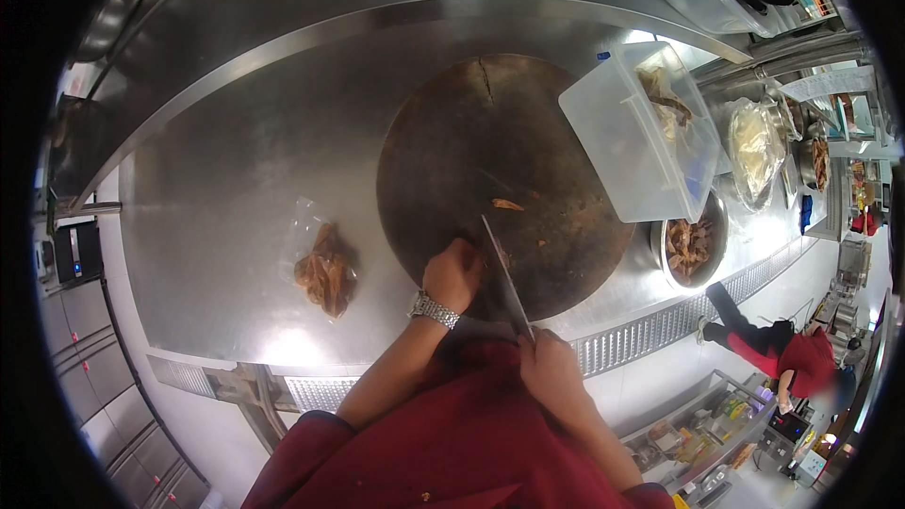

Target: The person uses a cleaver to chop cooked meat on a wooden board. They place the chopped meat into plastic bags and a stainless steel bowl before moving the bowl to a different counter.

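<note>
My right hand (551, 367) grips the handle of a cleaver (503, 276), its blade standing edge-down over a large round wooden chopping block (452, 141). My left hand (454, 274), with a metal watch at the wrist, is at the block's near edge, left of the blade; its fingers are curled, and what they hold, if anything, is hidden. A small brown strip of food (507, 204) and some crumbs lie on the block beyond the blade. To the left, a clear plastic bag of brown cooked meat (325, 272) rests on the steel table (212, 226).
A translucent plastic bin (608, 134) with bagged food leans at the block's right. Beside it stand a steel bowl of brown meat pieces (687, 247) and a plastic-covered container (756, 148). A raised steel shelf edge (424, 7) crosses the far side. A co-worker (799, 360) is at right.
</note>
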Demonstrator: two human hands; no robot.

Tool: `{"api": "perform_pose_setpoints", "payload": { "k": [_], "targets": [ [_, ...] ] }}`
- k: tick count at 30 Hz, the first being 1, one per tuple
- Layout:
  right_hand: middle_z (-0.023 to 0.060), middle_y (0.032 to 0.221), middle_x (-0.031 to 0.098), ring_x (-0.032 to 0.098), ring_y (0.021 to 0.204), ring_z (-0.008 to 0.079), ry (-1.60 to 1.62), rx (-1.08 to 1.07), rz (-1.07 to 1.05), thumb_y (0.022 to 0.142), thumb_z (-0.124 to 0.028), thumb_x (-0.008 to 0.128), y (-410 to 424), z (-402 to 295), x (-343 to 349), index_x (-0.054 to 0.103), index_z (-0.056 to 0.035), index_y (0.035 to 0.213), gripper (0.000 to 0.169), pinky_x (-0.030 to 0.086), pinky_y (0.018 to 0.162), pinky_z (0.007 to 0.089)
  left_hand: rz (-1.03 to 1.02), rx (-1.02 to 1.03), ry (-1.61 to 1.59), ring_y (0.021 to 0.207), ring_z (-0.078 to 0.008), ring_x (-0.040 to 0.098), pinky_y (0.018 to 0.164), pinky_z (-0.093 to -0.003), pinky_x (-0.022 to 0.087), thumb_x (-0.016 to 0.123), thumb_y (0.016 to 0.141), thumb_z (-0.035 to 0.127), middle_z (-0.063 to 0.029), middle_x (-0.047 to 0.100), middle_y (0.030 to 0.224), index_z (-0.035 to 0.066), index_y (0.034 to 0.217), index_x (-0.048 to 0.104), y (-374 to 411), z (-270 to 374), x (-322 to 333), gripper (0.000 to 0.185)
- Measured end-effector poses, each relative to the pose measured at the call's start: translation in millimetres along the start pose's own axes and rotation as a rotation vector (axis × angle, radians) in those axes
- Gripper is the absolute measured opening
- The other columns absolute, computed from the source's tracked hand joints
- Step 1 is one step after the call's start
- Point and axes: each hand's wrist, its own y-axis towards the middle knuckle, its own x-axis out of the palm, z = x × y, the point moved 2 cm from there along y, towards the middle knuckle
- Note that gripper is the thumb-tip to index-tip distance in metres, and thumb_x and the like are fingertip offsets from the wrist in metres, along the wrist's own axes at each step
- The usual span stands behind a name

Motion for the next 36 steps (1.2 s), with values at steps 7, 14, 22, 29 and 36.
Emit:
{"api": "perform_pose_setpoints", "payload": {
  "k": [7,14,22,29,36],
  "targets": [
    [0.0286,0.087,0.063,0.062,0.082,0.0484,0.014,-0.015,0.033,0.093,-0.013,0.055,1,-3,3,0.064,0.0042,0.102,0.022,0.049,0.071,0.0533,0.059,0.044,0.025,0.068,-0.0270,0.070,0.061,-0.0375,0.055,0.062,0.089,0.019,-0.0139,0.071,0.076,0.003,0.091,0.063,2,-14,7,0.016],
    [0.0285,0.090,0.063,0.063,0.078,0.0468,-0.020,-0.063,0.005,0.093,-0.014,0.054,2,3,2,0.062,0.0020,0.112,0.026,0.052,0.068,0.0523,0.073,0.060,0.103,0.060,-0.0237,0.070,0.058,-0.0352,0.055,0.062,0.088,0.018,-0.0113,0.071,0.071,0.004,0.089,0.064,2,-3,3,0.014],
    [0.0279,0.087,0.062,0.062,0.078,0.0473,0.011,-0.082,0.065,0.092,-0.012,0.055,7,-3,-1,0.063,0.0033,0.103,0.020,0.050,0.068,0.0527,0.082,0.111,0.119,0.060,-0.0232,0.070,0.058,-0.0350,0.054,0.063,0.088,0.019,-0.0101,0.070,0.070,0.005,0.088,0.063,0,3,-1,0.015],
    [0.0279,0.085,0.062,0.062,0.078,0.0474,0.033,-0.093,0.081,0.091,-0.012,0.056,10,-6,-1,0.063,0.0039,0.098,0.018,0.049,0.067,0.0532,0.059,0.042,0.051,0.061,-0.0227,0.070,0.058,-0.0346,0.053,0.063,0.089,0.020,-0.0094,0.070,0.068,0.004,0.086,0.063,0,3,1,0.017],
    [0.0292,0.087,0.062,0.062,0.080,0.0483,0.022,-0.063,0.050,0.092,-0.013,0.055,13,-5,1,0.063,0.0042,0.100,0.020,0.049,0.069,0.0540,0.058,0.061,0.086,0.059,-0.0221,0.070,0.057,-0.0342,0.053,0.064,0.089,0.023,-0.0087,0.070,0.068,0.004,0.085,0.063,2,1,0,0.020]
  ]
}}
